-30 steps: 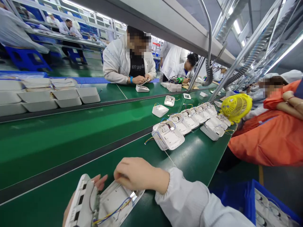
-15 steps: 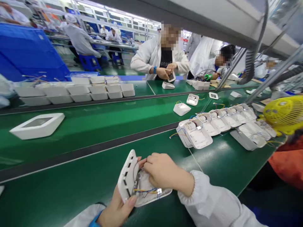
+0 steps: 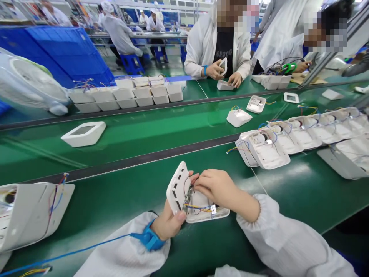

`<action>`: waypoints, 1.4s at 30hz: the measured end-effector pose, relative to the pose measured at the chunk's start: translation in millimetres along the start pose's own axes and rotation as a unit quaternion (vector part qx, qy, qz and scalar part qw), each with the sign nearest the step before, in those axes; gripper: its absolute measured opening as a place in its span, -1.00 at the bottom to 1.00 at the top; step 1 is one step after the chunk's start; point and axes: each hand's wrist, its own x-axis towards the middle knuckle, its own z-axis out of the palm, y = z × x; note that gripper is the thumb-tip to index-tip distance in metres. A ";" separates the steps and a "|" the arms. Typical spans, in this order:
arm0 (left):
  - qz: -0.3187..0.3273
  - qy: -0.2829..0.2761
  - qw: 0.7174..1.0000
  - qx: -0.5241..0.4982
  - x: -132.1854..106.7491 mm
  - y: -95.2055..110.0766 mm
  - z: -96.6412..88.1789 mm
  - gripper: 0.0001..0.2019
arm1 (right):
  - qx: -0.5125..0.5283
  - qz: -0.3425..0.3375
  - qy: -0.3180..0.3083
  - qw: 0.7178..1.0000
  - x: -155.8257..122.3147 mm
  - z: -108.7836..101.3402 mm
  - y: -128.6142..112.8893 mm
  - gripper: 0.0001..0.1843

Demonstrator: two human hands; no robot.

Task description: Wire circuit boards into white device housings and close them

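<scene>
Low in the middle of the head view, my left hand [image 3: 169,222] grips a white plastic housing [image 3: 199,217] at its left edge, thumb on the front. Its slotted white panel [image 3: 175,189] stands tilted up from the open shell. Blue and yellow wires [image 3: 198,207] run across the inside. My right hand [image 3: 219,188] reaches in from the right, fingertips pinched together near the panel's inner side; what they hold, if anything, is too small to make out. A blue wrist strap [image 3: 150,236] with a cord is around my left wrist.
Open white housings with wires [image 3: 268,150] stand in a row at right. Another wired housing [image 3: 31,215] is at left. A white frame [image 3: 84,134] lies on the green belt. Across it, a co-worker [image 3: 219,50] handles white parts beside stacked housings [image 3: 127,94] and a fan [image 3: 31,80].
The view has shifted left and down, bringing in the left housing and fan. Both my hands stay on the same housing. The co-worker opposite has separated the white parts.
</scene>
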 end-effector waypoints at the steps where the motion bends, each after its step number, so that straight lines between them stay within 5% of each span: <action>1: 0.001 0.000 1.000 0.001 0.3 0.1 0.4 -0.23 | 0.002 -0.003 -0.004 1.000 0.3 -0.3 0.1 -0.86; 9: -0.005 0.041 0.999 -0.008 0.5 1.1 4.7 -0.15 | 0.042 -0.003 -0.004 0.999 1.6 -4.6 -2.0 -0.86; 29: 0.005 -0.017 0.999 -0.048 -0.1 -7.6 -1.9 -0.24 | 0.073 -0.026 -0.012 0.997 1.0 -7.7 -1.7 -0.82; 42: 0.086 -0.062 0.986 0.132 7.4 10.3 0.8 -0.35 | 0.014 -0.048 0.000 0.999 1.8 -3.4 -0.5 -0.87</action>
